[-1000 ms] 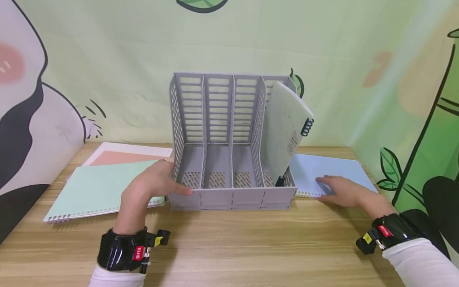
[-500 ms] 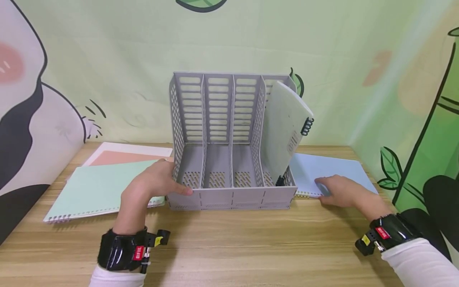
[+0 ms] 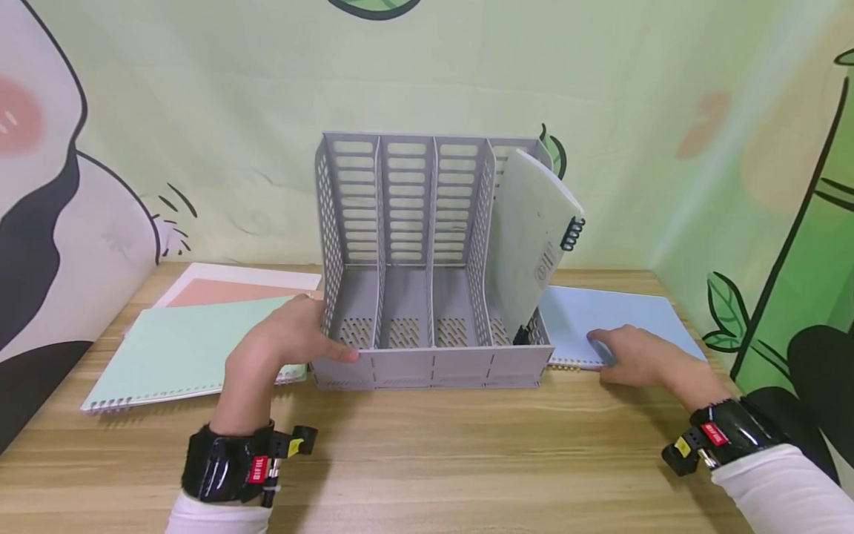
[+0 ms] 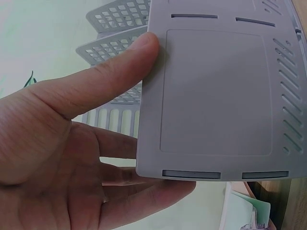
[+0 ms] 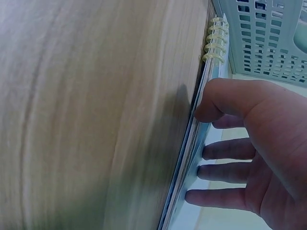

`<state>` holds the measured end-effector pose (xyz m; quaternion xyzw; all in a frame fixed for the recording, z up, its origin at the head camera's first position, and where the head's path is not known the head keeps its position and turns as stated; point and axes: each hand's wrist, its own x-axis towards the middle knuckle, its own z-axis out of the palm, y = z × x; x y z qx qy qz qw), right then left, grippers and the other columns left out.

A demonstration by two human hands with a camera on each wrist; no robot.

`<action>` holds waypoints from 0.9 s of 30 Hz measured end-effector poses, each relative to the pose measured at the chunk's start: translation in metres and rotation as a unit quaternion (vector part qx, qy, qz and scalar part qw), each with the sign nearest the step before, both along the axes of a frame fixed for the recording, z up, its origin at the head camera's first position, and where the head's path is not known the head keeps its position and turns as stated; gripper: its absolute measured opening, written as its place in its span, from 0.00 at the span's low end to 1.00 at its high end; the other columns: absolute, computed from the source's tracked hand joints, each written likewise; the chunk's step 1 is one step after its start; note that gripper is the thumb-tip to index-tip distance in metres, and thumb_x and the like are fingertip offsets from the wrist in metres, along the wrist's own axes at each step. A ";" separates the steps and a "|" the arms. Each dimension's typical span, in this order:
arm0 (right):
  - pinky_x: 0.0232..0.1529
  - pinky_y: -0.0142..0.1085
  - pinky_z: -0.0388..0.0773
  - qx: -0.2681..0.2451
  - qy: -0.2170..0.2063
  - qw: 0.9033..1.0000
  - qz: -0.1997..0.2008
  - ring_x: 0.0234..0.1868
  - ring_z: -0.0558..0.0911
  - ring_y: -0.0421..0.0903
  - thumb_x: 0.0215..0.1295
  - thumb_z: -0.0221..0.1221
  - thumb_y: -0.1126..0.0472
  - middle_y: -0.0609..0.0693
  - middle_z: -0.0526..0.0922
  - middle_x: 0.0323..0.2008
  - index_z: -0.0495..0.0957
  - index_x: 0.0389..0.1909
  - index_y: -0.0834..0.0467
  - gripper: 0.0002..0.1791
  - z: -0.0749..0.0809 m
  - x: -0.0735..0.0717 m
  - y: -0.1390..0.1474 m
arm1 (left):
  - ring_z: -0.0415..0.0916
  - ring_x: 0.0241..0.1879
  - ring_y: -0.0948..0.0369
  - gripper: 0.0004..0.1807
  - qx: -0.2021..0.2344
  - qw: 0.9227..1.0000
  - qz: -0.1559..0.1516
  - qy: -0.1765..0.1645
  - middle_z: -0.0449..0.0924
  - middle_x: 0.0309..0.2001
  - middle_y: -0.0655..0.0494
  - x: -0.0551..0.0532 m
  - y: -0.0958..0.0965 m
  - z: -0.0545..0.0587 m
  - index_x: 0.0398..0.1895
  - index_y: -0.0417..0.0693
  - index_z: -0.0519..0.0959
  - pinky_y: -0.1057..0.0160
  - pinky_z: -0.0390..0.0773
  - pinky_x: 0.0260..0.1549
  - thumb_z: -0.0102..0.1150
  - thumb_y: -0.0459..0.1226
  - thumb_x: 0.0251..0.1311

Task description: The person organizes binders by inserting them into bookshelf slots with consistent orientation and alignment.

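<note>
A grey file rack [image 3: 427, 369] with upright slots stands mid-table. My left hand [image 3: 283, 337] grips its left front corner, thumb over the front rim and fingers round the side; in the left wrist view the thumb [image 4: 127, 62] overlaps the front wall. A pale notebook [image 3: 523, 241] with black coil binding leans upright in the rightmost slot. Right of the rack, a blue notebook [image 3: 574, 319] with a yellowish coil [image 5: 216, 40] lies flat. My right hand [image 3: 637, 356] rests on it, fingers straight over the cover and thumb [image 5: 211, 108] at the near page edges.
Left of the rack lies a mint-green spiral notebook [image 3: 173, 345], overlapping a salmon-coloured one [image 3: 220, 293] and a white one [image 3: 256, 276]. The wooden table [image 3: 454, 452] extends in front of the rack. A printed backdrop [image 3: 427, 74] hangs close behind.
My right thumb has slid slightly right along the blue notebook's near edge. The left hand and rack have stayed in place.
</note>
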<state>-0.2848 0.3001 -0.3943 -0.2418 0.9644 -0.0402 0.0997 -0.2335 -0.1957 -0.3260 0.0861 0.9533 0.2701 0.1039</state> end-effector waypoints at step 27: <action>0.55 0.60 0.77 0.001 0.011 1.000 -0.011 0.52 0.81 0.64 0.56 0.70 0.56 0.66 0.82 0.49 0.79 0.58 0.70 0.32 0.002 0.003 0.001 | 0.74 0.54 0.46 0.60 -0.015 1.000 -0.002 0.000 0.75 0.58 0.34 0.002 0.001 0.001 0.78 0.33 0.56 0.41 0.76 0.55 0.81 0.49 0.48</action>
